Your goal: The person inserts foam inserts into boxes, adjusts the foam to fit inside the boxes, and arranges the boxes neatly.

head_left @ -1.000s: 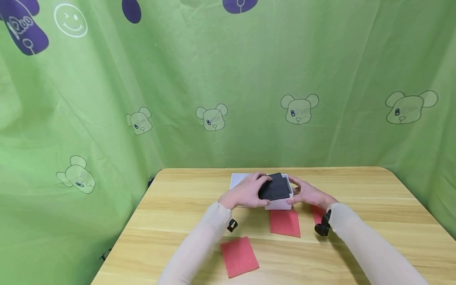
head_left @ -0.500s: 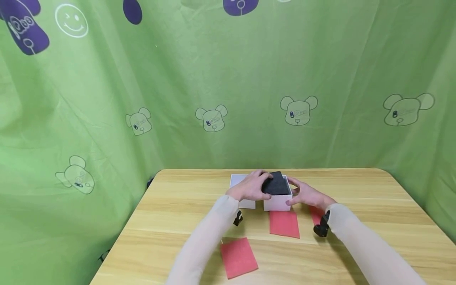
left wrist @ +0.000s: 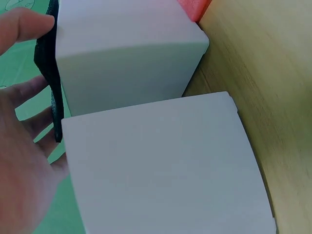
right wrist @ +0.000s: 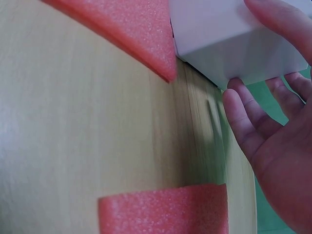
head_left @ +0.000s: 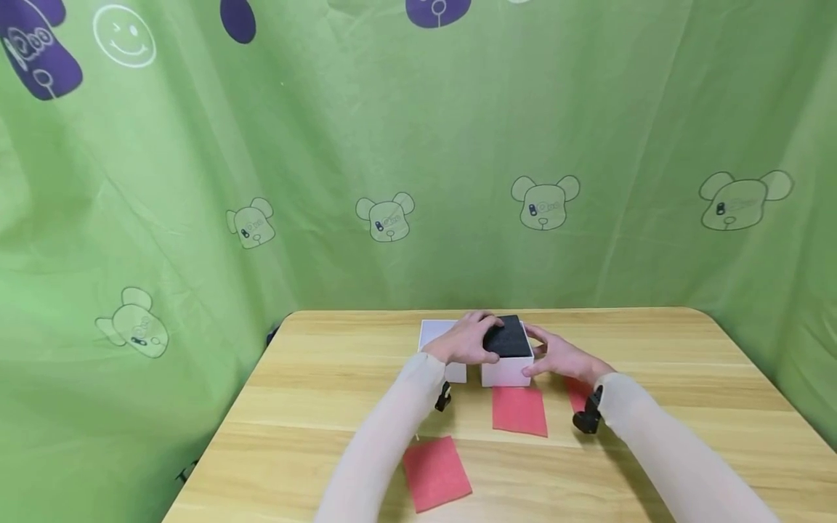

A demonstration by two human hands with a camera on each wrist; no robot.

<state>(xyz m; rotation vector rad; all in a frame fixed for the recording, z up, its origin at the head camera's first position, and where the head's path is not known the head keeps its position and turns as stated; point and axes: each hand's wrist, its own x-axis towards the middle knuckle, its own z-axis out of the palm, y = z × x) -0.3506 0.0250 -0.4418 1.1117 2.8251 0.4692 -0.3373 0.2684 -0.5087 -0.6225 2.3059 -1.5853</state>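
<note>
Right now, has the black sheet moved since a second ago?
Yes. Against the table, the black sheet has shifted back toward the green curtain, its near edge now at the front rim of the white box.

Head camera is looking forward and down across tabletop (head_left: 314, 407) toward green curtain (head_left: 458, 116); both wrist cameras are sharing white box (head_left: 506, 372) close-up, from opposite sides.
</note>
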